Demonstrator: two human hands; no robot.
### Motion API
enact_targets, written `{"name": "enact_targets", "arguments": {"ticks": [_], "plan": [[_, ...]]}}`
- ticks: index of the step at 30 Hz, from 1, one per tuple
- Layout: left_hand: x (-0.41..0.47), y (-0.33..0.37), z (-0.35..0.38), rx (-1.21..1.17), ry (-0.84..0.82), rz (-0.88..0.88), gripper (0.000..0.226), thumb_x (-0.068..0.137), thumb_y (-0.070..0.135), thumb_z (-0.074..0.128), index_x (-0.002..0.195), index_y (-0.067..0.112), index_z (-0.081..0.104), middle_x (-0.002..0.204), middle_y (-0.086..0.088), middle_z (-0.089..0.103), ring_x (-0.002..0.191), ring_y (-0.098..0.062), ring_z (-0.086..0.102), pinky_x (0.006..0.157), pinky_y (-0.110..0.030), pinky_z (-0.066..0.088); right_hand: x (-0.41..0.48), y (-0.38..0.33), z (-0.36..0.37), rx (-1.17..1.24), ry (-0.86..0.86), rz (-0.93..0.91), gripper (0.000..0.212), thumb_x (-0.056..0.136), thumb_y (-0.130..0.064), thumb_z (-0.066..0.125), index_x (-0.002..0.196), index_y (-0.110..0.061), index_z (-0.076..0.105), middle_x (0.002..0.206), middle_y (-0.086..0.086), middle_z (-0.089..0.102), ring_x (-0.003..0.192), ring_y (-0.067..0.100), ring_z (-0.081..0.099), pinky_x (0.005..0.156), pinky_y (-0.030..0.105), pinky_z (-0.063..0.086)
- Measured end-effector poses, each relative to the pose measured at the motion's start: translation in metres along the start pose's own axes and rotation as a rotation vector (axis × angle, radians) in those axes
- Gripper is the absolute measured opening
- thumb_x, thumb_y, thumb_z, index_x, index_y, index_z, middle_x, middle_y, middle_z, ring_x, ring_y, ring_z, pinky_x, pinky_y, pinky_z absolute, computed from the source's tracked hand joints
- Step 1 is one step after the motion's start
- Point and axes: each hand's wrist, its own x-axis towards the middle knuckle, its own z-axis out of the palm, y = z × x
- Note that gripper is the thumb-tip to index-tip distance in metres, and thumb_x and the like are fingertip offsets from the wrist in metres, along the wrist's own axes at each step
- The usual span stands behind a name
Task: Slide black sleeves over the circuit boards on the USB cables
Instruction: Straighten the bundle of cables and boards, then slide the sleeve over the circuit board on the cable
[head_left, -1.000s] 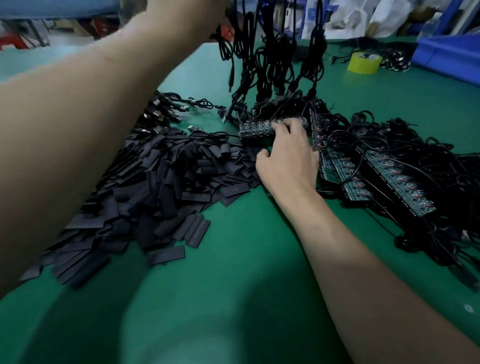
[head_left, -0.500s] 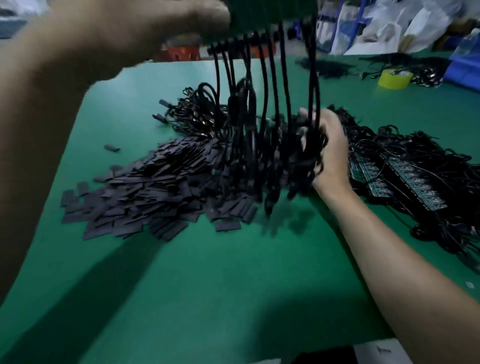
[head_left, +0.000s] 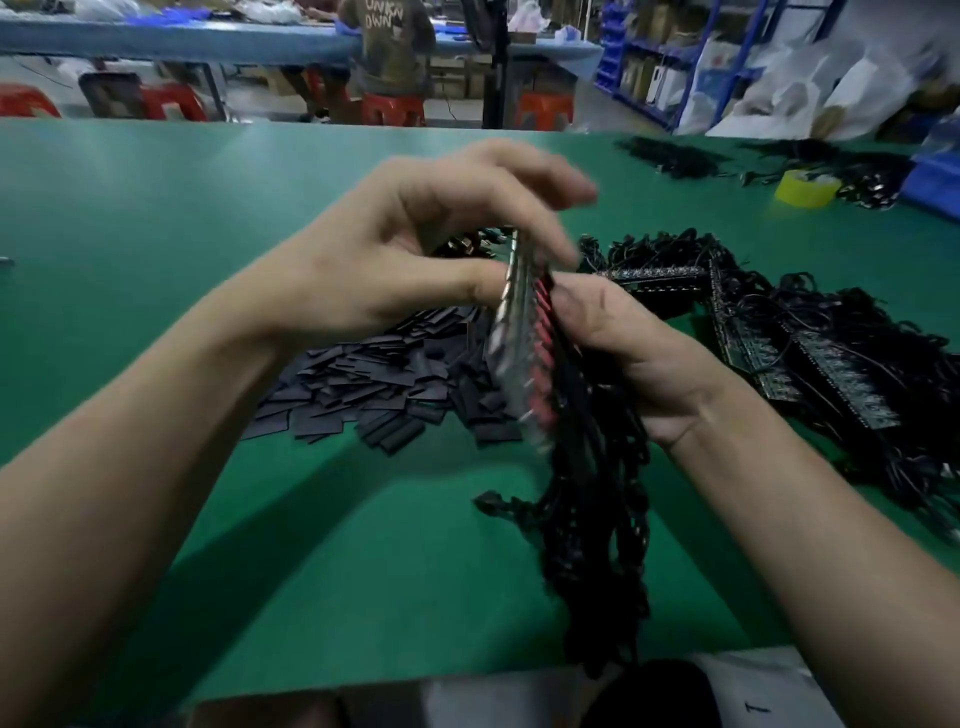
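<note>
Hundreds of black sleeves (head_left: 374, 384) lie heaped flat on the green desk (head_left: 156, 218), just under and beyond the left hand (head_left: 415, 254). That hand's fingers (head_left: 519, 171) curl over the top end of a strip of circuit boards (head_left: 519, 353), with the thumb pressed to its left face. The strip stands edge-on between the two hands, its long axis running from the far top down toward the person, though it is blurred. The right hand (head_left: 639, 364) clasps its right side, thumb on the boards. The USB cables (head_left: 597, 530) hang in a black tangle beneath. More board strips (head_left: 831, 374) lie on the desk to the right. To my eye the left hand is nearer the sleeves, so it would fetch one while the right hand holds the strip.
</note>
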Motion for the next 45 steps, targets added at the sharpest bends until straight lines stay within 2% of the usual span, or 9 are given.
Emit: {"name": "enact_targets", "arguments": {"ticks": [4, 10, 15, 21, 24, 27, 33, 41, 45], "plan": [[-0.028, -0.016, 0.016, -0.002, 0.256, -0.169, 0.067, 0.096, 0.011, 0.071, 0.154, 0.013, 0.038, 0.154, -0.004, 0.048, 0.139, -0.024, 0.050, 0.115, -0.049, 0.042, -0.011, 0.003, -0.002, 0.025, 0.239, -0.040, 0.032, 0.081, -0.022, 0.072, 0.104, -0.002, 0.065, 0.084, 0.007, 0.070, 0.063, 0.011, 0.068, 0.061, 0.022, 0.059], [-0.060, -0.041, 0.046, -0.057, 0.304, -0.380, 0.015, 0.100, 0.004, 0.062, 0.107, 0.014, 0.071, 0.105, 0.007, 0.077, 0.095, -0.012, 0.073, 0.084, -0.030, 0.060, -0.038, -0.009, 0.005, 0.061, 0.368, -0.024, 0.010, 0.080, -0.025, 0.079, 0.077, -0.016, 0.080, 0.072, -0.003, 0.073, 0.056, 0.003, 0.069, 0.056, 0.018, 0.059], [-0.069, -0.052, 0.067, -0.330, 0.373, -0.481, 0.034, 0.103, 0.018, 0.052, 0.076, 0.021, 0.073, 0.071, -0.006, 0.074, 0.059, -0.016, 0.067, 0.059, -0.022, 0.054, -0.021, 0.007, -0.014, 0.067, 0.592, 0.282, 0.017, 0.079, -0.024, 0.078, 0.069, -0.010, 0.080, 0.074, 0.007, 0.075, 0.056, 0.018, 0.072, 0.050, 0.029, 0.059], [-0.080, -0.062, 0.067, -0.437, 0.540, -0.597, 0.031, 0.109, 0.014, 0.044, 0.089, 0.007, 0.066, 0.076, -0.007, 0.071, 0.063, -0.018, 0.066, 0.055, -0.023, 0.054, -0.001, 0.038, -0.044, -0.146, 0.856, 0.254, 0.038, 0.089, -0.029, 0.075, 0.113, 0.000, 0.070, 0.091, 0.012, 0.079, 0.067, 0.018, 0.076, 0.051, 0.028, 0.058], [-0.079, -0.064, 0.068, -0.390, 0.571, -0.667, 0.026, 0.105, 0.025, 0.053, 0.090, 0.009, 0.066, 0.076, -0.010, 0.073, 0.064, -0.024, 0.064, 0.061, -0.032, 0.056, 0.002, 0.046, -0.055, -0.289, 0.826, 0.255, 0.053, 0.088, -0.038, 0.076, 0.122, 0.001, 0.066, 0.104, 0.013, 0.078, 0.076, 0.017, 0.076, 0.060, 0.030, 0.061], [-0.072, -0.066, 0.066, -0.309, 0.540, -0.748, 0.021, 0.099, 0.029, 0.064, 0.089, 0.011, 0.067, 0.075, -0.009, 0.075, 0.062, -0.023, 0.065, 0.062, -0.035, 0.052, 0.003, 0.041, -0.070, -0.788, 0.865, 0.236, 0.072, 0.077, -0.058, 0.075, 0.132, -0.014, 0.062, 0.125, 0.002, 0.070, 0.112, 0.012, 0.067, 0.100, 0.038, 0.054], [-0.055, -0.074, 0.057, -0.031, 0.420, -0.665, 0.013, 0.097, 0.023, 0.069, 0.089, 0.014, 0.072, 0.075, -0.001, 0.077, 0.064, -0.004, 0.072, 0.059, -0.020, 0.055, 0.036, 0.024, -0.071, -1.587, 0.476, -0.132, 0.038, 0.096, -0.052, 0.051, 0.119, -0.027, 0.069, 0.116, -0.012, 0.067, 0.110, 0.007, 0.058, 0.098, 0.033, 0.046], [-0.063, -0.082, 0.063, -0.024, 0.590, -0.662, 0.016, 0.083, 0.036, 0.079, 0.089, 0.022, 0.080, 0.076, -0.004, 0.076, 0.064, -0.020, 0.066, 0.066, -0.050, 0.059, 0.049, 0.036, -0.074, -1.339, 0.348, -0.082, 0.007, 0.092, -0.038, 0.071, 0.096, -0.036, 0.075, 0.090, -0.024, 0.072, 0.093, -0.007, 0.065, 0.082, 0.014, 0.046], [-0.065, -0.083, 0.064, -0.110, 0.555, -0.679, 0.012, 0.081, 0.033, 0.077, 0.088, 0.024, 0.080, 0.075, -0.001, 0.076, 0.066, -0.010, 0.066, 0.066, -0.036, 0.057, 0.051, 0.043, -0.077, -1.197, 0.328, -0.053, 0.003, 0.090, -0.031, 0.075, 0.088, -0.032, 0.076, 0.086, -0.019, 0.074, 0.087, -0.001, 0.068, 0.081, 0.024, 0.050]]}}
